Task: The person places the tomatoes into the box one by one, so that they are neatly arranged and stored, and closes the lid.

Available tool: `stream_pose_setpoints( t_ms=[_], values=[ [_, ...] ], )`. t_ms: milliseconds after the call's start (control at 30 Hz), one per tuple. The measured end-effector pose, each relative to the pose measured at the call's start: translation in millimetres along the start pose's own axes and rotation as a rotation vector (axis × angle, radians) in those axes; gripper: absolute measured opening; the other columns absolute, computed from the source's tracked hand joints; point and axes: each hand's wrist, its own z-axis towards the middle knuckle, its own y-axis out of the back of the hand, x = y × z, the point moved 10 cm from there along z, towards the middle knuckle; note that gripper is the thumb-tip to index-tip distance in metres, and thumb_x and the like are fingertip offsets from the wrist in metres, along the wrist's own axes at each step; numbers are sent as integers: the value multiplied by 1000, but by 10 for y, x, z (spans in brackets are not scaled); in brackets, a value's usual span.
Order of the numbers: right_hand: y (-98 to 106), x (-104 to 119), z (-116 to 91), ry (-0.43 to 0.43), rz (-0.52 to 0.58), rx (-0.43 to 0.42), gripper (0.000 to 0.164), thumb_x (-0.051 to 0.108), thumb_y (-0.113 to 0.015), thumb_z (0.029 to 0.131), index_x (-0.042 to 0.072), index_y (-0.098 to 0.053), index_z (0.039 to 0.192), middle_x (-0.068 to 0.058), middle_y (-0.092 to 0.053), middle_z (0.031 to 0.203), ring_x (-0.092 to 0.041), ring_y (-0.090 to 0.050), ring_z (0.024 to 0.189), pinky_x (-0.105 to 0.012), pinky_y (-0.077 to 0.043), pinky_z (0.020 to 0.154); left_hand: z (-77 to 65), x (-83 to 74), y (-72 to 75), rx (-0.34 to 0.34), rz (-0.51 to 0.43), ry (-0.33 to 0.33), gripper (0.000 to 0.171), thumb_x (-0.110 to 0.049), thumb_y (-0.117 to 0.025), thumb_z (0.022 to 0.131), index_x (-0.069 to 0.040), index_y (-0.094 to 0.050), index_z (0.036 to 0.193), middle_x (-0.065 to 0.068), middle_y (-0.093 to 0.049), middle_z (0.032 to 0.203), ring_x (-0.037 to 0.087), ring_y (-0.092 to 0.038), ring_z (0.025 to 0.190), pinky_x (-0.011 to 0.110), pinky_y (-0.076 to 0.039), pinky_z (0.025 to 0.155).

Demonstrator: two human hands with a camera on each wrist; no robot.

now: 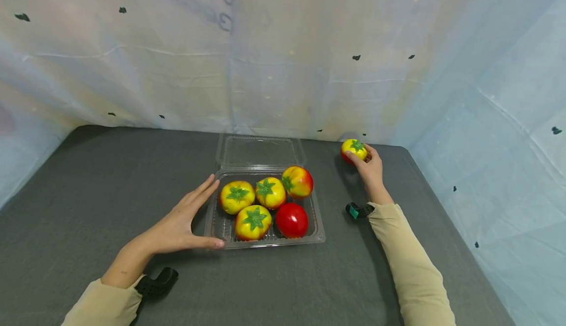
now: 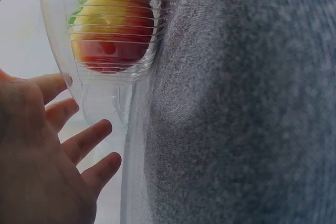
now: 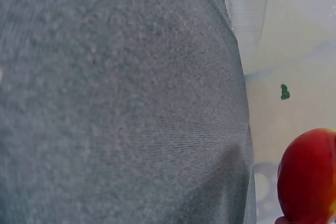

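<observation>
In the head view my right hand [image 1: 370, 164] holds a yellow-and-red tomato [image 1: 352, 149] with a green star-shaped calyx, at the far right of the table. The same tomato [image 3: 308, 177] shows its red side in the right wrist view, where the hand is mostly cut off. My left hand [image 1: 181, 222] spreads its fingers along the left side of a clear plastic clamshell box [image 1: 319, 236], thumb at the near-left corner. Several tomatoes lie inside, among them a glossy red one [image 1: 292, 220] showing no calyx. Through the ribbed wall, the left wrist view shows another tomato [image 2: 113, 30].
The box's clear lid [image 1: 261, 151] lies folded back towards the far edge of the grey-covered table [image 1: 110, 188]. A pale sheet [image 1: 283, 70] with small dark marks hangs behind the table. More sheeting [image 1: 499, 119] hangs on the right.
</observation>
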Motion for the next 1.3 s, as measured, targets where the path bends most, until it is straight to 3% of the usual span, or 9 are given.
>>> stream_pose_setpoints(
  t_ms=[800,1300],
  values=[
    [-13,101,-198,32,-10,77,74,33,-68,89,10,-32,149,-18,-39,147,-32,-44,127,-44,-39,105,-5,3,9,3,-3,-4,117,-49,-83,68,-21,-11,156,6,-1,163,49,-16,140,78,-24,93],
    [-43,183,-308,29,15,130,74,34,-67,90,11,-31,150,-15,-35,152,-30,-40,136,-44,-35,110,0,-3,14,-3,-9,-13,117,-49,-83,68,-21,-11,156,5,-1,163,49,-16,141,78,-24,94]
  ],
)
